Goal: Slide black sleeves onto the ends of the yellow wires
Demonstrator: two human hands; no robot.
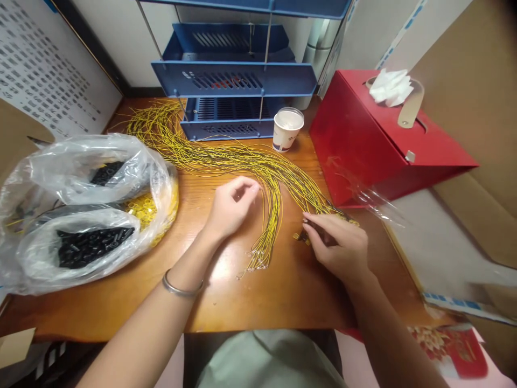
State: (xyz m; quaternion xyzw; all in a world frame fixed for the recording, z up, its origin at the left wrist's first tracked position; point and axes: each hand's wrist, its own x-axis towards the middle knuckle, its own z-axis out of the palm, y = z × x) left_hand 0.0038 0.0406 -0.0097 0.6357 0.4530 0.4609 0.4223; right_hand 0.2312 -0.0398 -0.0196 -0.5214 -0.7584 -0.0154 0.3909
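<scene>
Near edge: pale green cloth (266, 362) lies over the person's lap, just below the surface (226, 310). Surface is brown wood, grain visible, glossy, with a bright reflection by the left forearm. A metal bracelet (181, 285) sits on the left wrist.

Left side of surface: a clear plastic bag (161, 180) spread open, containing black pieces (95, 247) in two inner bags and yellow pieces (146, 209) beside them. Right side: red box (355, 143), white tissue (391, 87) on its top. Farther back: paper cup (286, 132), then blue tiered rack (234, 80). Behind the rack's right side, a silvery cylinder (317, 48). Brown cardboard (464, 97) stands along the right; a white panel (44, 70) with rows of grey marks, at left.

Yellow-and-dark wire bundle (226, 156): lies on the surface between bag and cup, forking toward the person. One branch curves down between the hands, just right of the left fingers (245, 185), ending in pale tips; the other runs to the right hand (343, 242), its dark ends partly beneath it.

Left hand (228, 210): thumb and index nearly meeting; cannot tell whether a strand is gripped. Right hand: thumb and index close together, dark matter at the tips; hold cannot be confirmed.
</scene>
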